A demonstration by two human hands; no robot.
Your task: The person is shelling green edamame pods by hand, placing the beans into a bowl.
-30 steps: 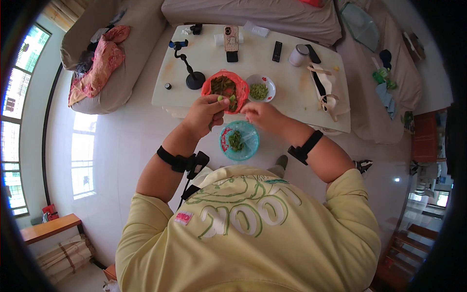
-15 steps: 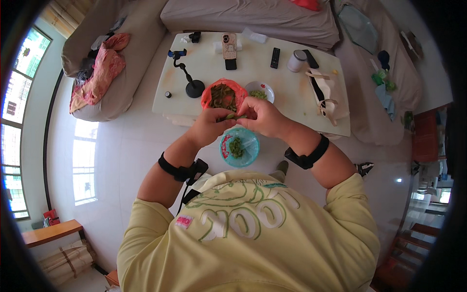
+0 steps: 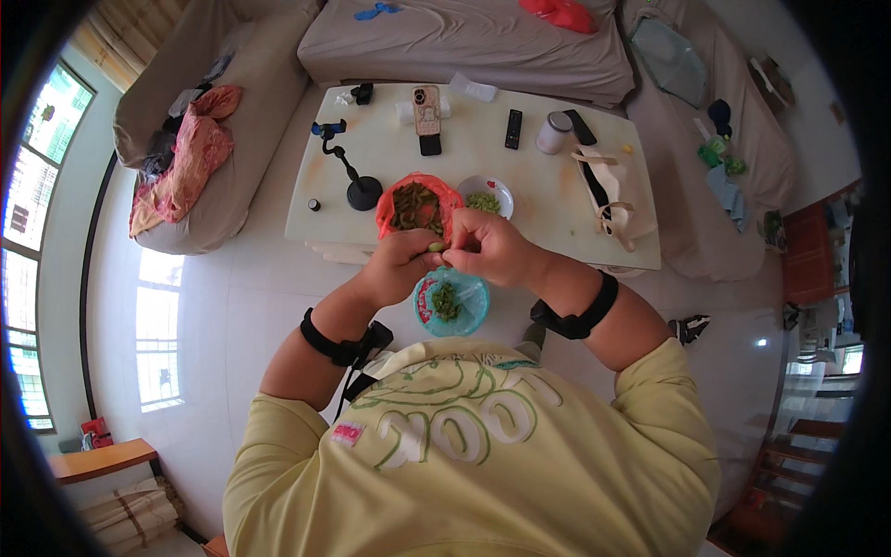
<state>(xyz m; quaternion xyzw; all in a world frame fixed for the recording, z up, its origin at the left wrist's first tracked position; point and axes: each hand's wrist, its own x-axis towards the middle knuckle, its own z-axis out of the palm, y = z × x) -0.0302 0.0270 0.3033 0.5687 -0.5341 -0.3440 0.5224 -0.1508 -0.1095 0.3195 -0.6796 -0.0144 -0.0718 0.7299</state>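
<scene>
My left hand [image 3: 401, 265] grips a small green bean pod [image 3: 435, 247] between thumb and fingers. The fingers of my right hand [image 3: 492, 247] are pinched together at the pod's right end; what lies between their tips is partly hidden. Just beyond my hands, a red plastic bag [image 3: 451, 197] lies open at the table's near edge, with brownish-green pods [image 3: 415, 206] in it. To its right stands a white bowl [image 3: 505, 196] holding small green beans [image 3: 483, 201]. Below my hands is a blue lined bin [image 3: 472, 299] with green shells [image 3: 445, 302] inside.
On the pale table [image 3: 548, 209] are a black phone stand [image 3: 365, 193], a phone in a patterned case [image 3: 426, 111], a remote [image 3: 513, 129], a lidded canister [image 3: 554, 134] and a cream tote bag [image 3: 624, 200]. Covered sofas [image 3: 464, 46] surround it.
The view has tilted, so the table and bin sit lower in the picture. My hands stay together over the bin, and my right fingers have closed nearer to the left hand's pod.
</scene>
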